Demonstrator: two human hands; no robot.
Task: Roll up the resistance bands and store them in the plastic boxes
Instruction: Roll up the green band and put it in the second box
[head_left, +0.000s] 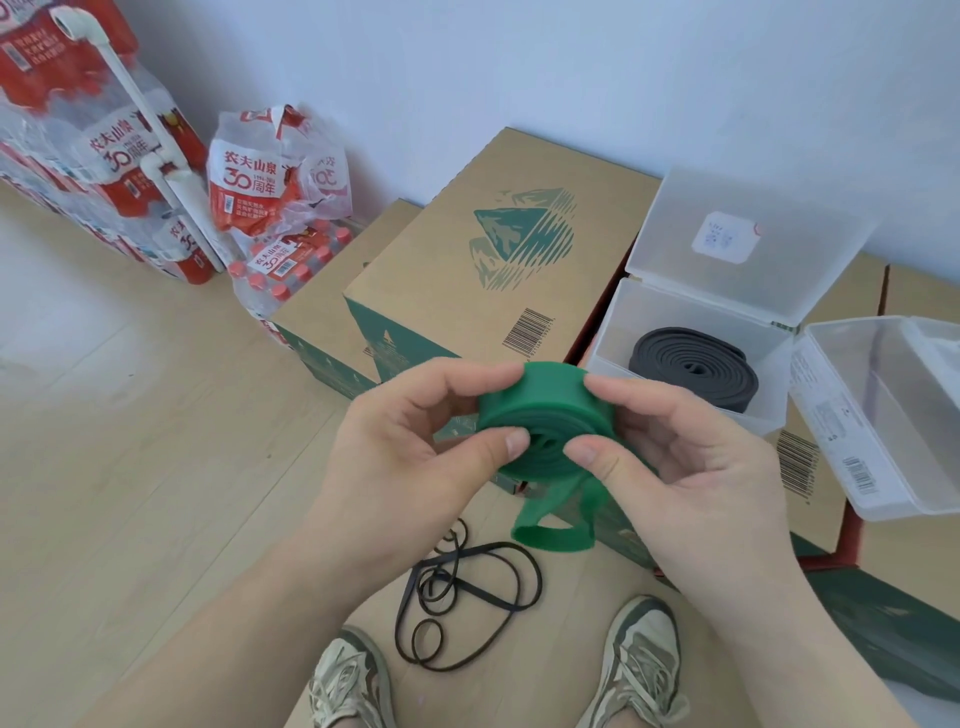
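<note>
A green resistance band (545, 415), mostly coiled into a roll, is gripped between my left hand (410, 447) and my right hand (691, 457), thumbs pressed on its face. A short loose loop of the band hangs below the roll. A black band (696, 371), rolled up, lies inside an open clear plastic box (618, 332) on the cardboard boxes to the right. A second clear plastic box (852, 441) stands open at the far right with nothing in it. Thin black bands (467, 597) lie tangled on the floor in front of my shoes.
Large cardboard boxes (467, 249) stand against the white wall ahead and to the right. Shrink-wrapped packs of water bottles (104, 156) and a white pipe are stacked at the far left. Light wooden floor stretches to the left.
</note>
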